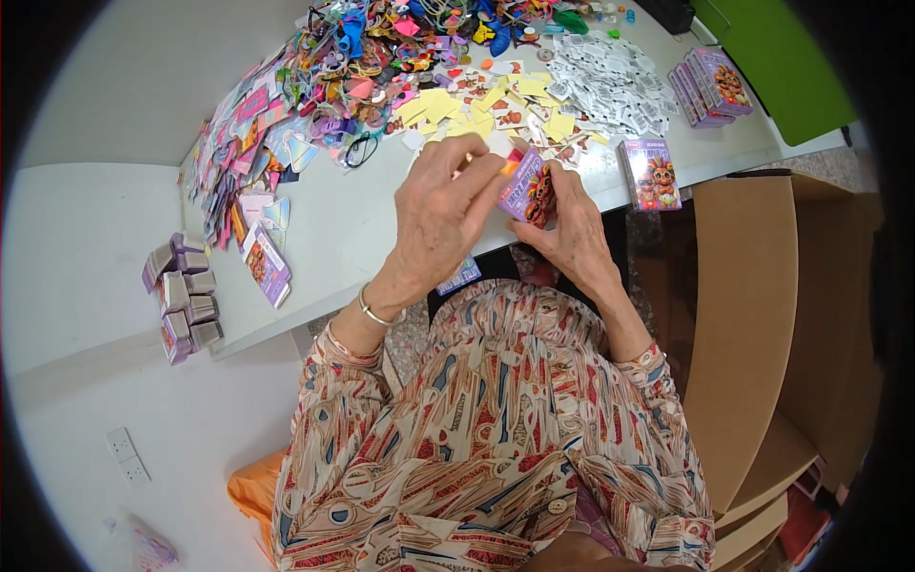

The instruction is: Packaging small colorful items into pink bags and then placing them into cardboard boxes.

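Note:
A small purple carton (522,194) with a colourful cartoon figure is tilted in front of me, gripped by my right hand (578,236). At its upper end my left hand (440,205) has thumb and fingers pinched together. Something orange and red shows beside those fingertips, too small to make out. A blue printed packet (459,275) is partly visible below my left wrist at the table's front edge. To the right, a similar purple carton (652,176) rests at the table edge.
Piles of colourful trinkets (381,57), yellow cards (438,107) and white packets (610,81) cover the white table (334,238). Flat purple cartons (265,265) lie left. Other purple cartons stand in stacks (715,86). An open cardboard box (743,334) stands at my right.

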The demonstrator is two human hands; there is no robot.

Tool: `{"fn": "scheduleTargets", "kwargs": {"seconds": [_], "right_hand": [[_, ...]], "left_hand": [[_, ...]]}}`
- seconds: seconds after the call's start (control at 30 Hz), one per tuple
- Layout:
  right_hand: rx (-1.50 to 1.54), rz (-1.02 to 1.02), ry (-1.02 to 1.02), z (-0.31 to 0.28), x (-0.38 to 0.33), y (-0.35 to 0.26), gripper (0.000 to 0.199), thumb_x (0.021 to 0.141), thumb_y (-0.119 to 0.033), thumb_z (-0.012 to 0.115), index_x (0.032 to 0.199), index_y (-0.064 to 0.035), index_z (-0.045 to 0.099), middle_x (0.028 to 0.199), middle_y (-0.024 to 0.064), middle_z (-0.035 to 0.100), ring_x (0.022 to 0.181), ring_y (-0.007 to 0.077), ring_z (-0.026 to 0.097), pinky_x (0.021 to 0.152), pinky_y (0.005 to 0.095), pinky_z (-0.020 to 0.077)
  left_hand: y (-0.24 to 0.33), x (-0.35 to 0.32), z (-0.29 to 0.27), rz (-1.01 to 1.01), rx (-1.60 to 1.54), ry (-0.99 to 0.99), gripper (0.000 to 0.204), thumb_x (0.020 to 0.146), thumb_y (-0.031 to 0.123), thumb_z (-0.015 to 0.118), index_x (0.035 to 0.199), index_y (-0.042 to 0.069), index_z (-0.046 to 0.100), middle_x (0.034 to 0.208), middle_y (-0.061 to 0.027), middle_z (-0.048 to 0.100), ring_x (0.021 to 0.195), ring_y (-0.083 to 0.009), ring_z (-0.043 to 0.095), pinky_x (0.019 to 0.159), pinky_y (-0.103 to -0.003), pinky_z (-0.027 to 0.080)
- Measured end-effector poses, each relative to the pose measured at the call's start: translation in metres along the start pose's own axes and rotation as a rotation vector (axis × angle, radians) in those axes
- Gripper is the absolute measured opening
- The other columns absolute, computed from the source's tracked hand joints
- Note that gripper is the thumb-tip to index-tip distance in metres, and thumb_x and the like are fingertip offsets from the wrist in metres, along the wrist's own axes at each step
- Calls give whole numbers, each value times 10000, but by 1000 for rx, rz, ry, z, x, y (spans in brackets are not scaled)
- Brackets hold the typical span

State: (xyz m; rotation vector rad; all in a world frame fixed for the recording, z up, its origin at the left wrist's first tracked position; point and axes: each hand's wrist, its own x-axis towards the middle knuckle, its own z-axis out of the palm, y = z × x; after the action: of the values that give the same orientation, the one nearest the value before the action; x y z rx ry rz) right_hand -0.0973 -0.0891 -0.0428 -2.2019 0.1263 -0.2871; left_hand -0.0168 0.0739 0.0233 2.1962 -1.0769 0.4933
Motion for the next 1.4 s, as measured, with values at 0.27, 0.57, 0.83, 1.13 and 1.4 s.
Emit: {"fn": "scheduleTargets", "kwargs": {"seconds": [0.27, 0.57, 0.83, 1.13, 1.4], "right_hand": [[-116, -44, 128, 1, 1, 4, 841, 641, -298, 835, 1270, 80, 423, 1035, 221, 568, 930, 367, 587, 803, 413, 484], [22, 36, 120, 9, 4, -9, 919, 675, -296, 815, 1361, 39, 303, 1095, 265, 590, 897, 403, 646, 751, 426, 531], [27, -67, 72, 2, 7, -13, 849, 669, -218, 781, 1360, -31, 324, 1095, 226, 591, 860, 377, 653, 730, 417, 535], [72, -157, 30, -1, 19, -6, 762, 652, -236, 769, 1273, -11, 389, 1019, 221, 596, 832, 387, 647, 703, 425, 523], [0, -162, 22, 5, 18, 4, 846, 653, -263, 758, 1332, 39, 353, 1001, 250, 627, 861, 417, 651, 729, 444, 524]], "left_hand": [[-6, -23, -2, -293, -300, 18, 309, 793, 53, 724, 1091, 17, 649, 1188, -141, 575, 996, -257, 601, 871, -351, 489], [8, -37, 44, -592, -954, 87, 399, 847, 33, 702, 1226, 5, 581, 1075, -67, 608, 913, -127, 600, 801, -261, 500], [-2, -39, 43, -659, -927, -135, 317, 892, 31, 663, 1201, -12, 606, 1049, -32, 635, 911, -82, 589, 806, -224, 498], [-5, -27, 34, -223, -428, -151, 413, 845, 42, 681, 1243, 1, 579, 1148, -157, 628, 1013, -243, 644, 839, -327, 527], [2, -34, 36, -112, -359, -81, 331, 863, 35, 644, 1188, -24, 616, 1205, -184, 615, 1031, -314, 630, 882, -362, 511]]}}
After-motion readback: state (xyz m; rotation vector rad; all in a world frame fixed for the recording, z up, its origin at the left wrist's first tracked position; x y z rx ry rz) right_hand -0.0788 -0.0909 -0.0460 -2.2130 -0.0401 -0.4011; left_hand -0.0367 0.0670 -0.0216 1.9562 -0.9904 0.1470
